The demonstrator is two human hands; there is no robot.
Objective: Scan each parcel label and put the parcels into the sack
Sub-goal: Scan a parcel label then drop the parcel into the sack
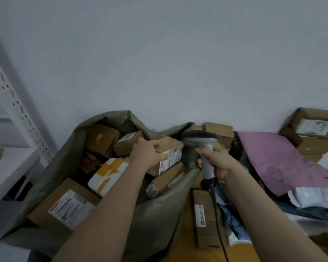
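The left hand [147, 151] grips a brown parcel [169, 145] by its top edge, thumb on the white label [171, 157], above the open grey-green sack [155, 210], which is crowded with boxes. The right hand [218, 161] holds a grey scanner [201, 138] by the handle, its head just beside the parcel. A long labelled box [204, 214] lies below the scanner, a purple mailer [278, 159] to the right, and a white rack [13, 106] at far left.

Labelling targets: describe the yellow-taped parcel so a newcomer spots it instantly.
Find the grey-green sack filling the lower left. Inside it, just left of the left forearm, lies a parcel. It alone is white with yellow tape stripes; its neighbours are brown cardboard boxes.
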